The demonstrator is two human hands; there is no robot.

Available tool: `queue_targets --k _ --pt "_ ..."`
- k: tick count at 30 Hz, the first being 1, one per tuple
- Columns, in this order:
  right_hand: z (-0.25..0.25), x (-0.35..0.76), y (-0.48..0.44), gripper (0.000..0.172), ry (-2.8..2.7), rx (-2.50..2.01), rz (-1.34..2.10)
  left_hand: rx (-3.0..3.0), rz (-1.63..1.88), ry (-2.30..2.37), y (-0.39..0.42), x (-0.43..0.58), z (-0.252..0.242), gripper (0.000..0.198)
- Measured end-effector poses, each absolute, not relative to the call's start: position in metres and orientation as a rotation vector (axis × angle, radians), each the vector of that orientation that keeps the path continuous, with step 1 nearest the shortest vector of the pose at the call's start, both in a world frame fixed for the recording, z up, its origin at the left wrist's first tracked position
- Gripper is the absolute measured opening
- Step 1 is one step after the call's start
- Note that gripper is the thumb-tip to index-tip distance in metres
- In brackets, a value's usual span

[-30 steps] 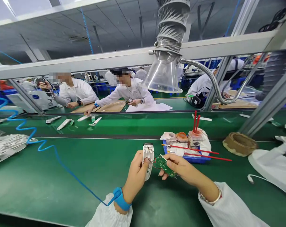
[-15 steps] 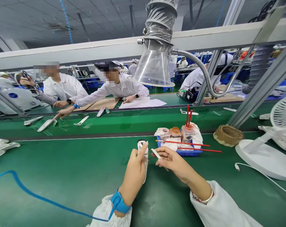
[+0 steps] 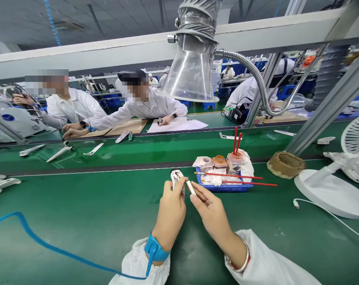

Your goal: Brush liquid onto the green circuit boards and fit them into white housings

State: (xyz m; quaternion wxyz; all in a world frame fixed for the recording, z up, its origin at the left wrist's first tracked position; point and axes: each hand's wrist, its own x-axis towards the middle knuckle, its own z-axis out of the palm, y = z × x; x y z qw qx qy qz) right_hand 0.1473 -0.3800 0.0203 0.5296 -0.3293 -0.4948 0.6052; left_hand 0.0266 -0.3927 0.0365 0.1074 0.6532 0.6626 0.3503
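Left hand (image 3: 171, 206) gripping white casing (image 3: 175, 176), near-left of blue tray (image 3: 227, 188); blue wrist strap (image 3: 157, 249) circling wrist. Right hand (image 3: 210, 209) pinching slim white piece (image 3: 190, 187) close beside casing, on tray's near side. Red-handled brush (image 3: 233, 175) lying across tray. White fan (image 3: 330, 194) standing right of tray, brown ring (image 3: 286, 168) sitting between. Beyond tray, far left, co-worker's hand (image 3: 74, 133) reaching down near white part (image 3: 58, 154).

Bright soft light, sheen on worktop (image 3: 78, 213), stretched edges
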Motion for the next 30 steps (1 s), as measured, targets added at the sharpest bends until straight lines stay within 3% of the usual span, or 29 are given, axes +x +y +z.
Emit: queue_targets --k 6,15,21,30 --pt "0.018 0.143 -0.378 0.049 -1.186 -0.988 1.411 2.04 0.69 2.051 -0.391 0.021 0.038 0.041" --pt "0.024 0.147 -0.369 0.042 -1.275 -1.06 1.422 1.959 0.787 1.729 -0.391 0.016 0.034 0.051" --pt "0.025 0.141 -0.375 0.043 -1.335 -1.039 1.315 1.9 0.897 1.79 -0.383 0.017 0.029 0.042" --pt "0.006 0.135 -0.388 0.049 -1.732 -0.966 0.762 1.684 1.139 1.735 -0.382 0.014 0.034 0.036"
